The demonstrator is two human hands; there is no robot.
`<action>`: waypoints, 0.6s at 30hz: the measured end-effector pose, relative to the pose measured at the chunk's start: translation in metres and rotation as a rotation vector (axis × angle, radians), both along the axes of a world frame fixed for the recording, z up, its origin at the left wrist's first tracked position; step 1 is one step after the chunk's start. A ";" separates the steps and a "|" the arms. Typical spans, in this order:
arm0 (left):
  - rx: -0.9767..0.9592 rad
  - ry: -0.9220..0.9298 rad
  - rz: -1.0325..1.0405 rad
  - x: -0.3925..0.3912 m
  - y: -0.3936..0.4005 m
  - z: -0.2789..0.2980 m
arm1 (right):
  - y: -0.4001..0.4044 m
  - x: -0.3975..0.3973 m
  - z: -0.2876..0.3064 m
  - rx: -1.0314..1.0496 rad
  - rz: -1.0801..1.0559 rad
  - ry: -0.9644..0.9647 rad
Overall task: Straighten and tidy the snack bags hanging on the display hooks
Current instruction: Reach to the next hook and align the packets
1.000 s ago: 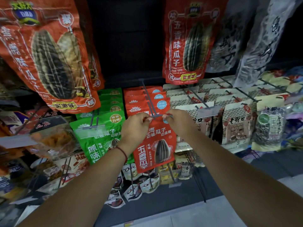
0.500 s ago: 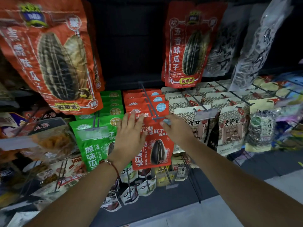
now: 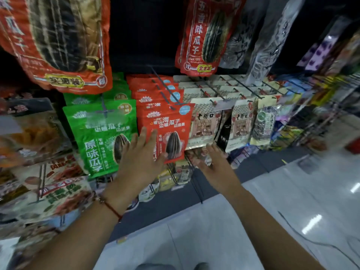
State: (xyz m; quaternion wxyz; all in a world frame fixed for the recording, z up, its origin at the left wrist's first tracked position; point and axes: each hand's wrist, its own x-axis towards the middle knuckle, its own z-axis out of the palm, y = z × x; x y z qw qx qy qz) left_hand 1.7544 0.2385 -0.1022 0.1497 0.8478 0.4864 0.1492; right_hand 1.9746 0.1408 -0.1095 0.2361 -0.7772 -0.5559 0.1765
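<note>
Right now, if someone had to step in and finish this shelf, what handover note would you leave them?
Left hand: open, fingers spread flat over the lower left of the front red bag.
Right hand: open, holds nothing, just below the beige bags.
Red bags hang in a stack on their hook, front one facing out and roughly straight. Green bags hang to their left.
Done: red row looks tidy.
Left: check the green row, the beige rows and the lower hooks.

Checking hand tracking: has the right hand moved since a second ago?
Yes. The right hand has dropped from the hook tip above the front red sunflower seed bag to below the bag's lower right corner, fingers now spread and holding nothing.
</note>
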 end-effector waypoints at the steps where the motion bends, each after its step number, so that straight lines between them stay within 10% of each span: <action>1: -0.021 0.003 -0.001 0.003 -0.006 -0.001 | -0.009 0.007 -0.004 -0.007 0.000 -0.015; 18: -0.102 0.158 0.131 0.225 -0.096 0.002 | -0.090 0.229 -0.030 0.016 0.145 0.096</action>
